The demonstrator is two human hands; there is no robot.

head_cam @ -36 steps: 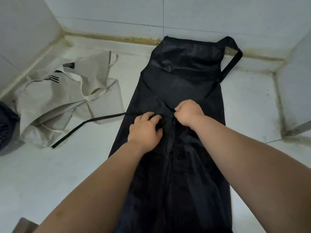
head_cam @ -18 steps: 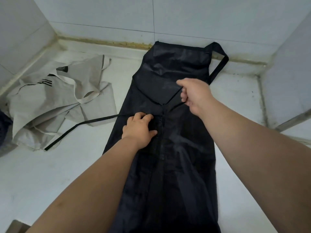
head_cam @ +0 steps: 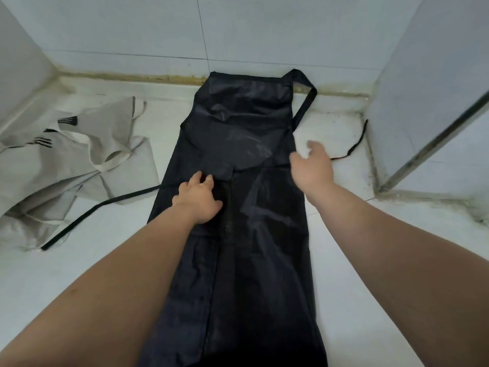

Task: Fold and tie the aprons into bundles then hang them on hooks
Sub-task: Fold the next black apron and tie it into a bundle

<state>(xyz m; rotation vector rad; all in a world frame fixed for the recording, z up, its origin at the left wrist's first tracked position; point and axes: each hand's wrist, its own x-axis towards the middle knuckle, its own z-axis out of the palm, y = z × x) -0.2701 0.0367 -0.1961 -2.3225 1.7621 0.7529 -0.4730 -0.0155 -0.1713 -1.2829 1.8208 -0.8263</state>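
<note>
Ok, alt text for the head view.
A black apron lies folded lengthwise on the floor, the left hand resting on its middle and the right hand open above its right edge. A crumpled beige apron lies to its left.

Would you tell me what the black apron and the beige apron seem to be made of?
Black apron: likely thin synthetic cloth, slightly glossy, with pale sheen on its creases. Beige apron: probably matte cotton or canvas, no shine, soft folds.
</note>
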